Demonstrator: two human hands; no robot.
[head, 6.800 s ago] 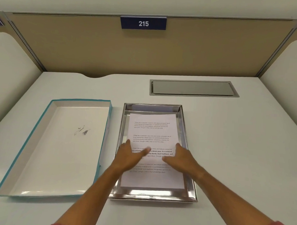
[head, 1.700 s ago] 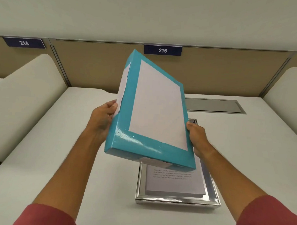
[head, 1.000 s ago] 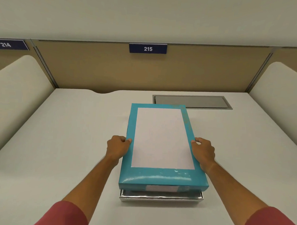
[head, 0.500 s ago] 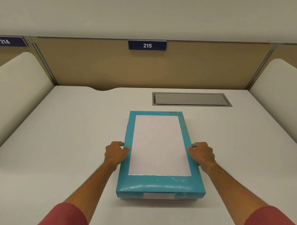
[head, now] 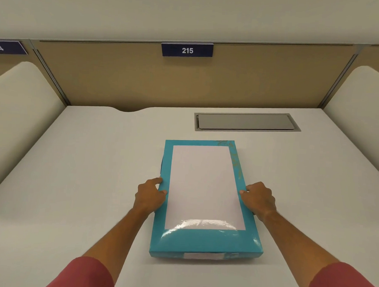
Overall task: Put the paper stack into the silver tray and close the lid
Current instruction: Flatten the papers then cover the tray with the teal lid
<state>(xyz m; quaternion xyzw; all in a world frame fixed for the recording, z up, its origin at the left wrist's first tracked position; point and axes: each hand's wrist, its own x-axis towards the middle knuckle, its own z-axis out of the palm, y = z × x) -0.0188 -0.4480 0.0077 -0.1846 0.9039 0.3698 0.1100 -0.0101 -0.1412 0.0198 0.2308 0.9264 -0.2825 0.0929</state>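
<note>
The teal lid (head: 201, 239) with a white rectangle on its top lies flat on the white desk in front of me. It fully covers the silver tray and the paper stack, so both are hidden. My left hand (head: 149, 194) presses against the lid's left edge, thumb on top and fingers down the side. My right hand (head: 259, 198) grips the lid's right edge in the same way.
A grey cable hatch (head: 246, 122) is set into the desk (head: 85, 171) behind the lid. A tan partition with a label reading 215 (head: 187, 50) closes the back. Rounded white dividers (head: 18, 114) stand at both sides.
The lid has gone from tilted in the air to flat down over the tray. The silver rim seen a second ago is now hidden. Both hands stay on the lid's sides.
</note>
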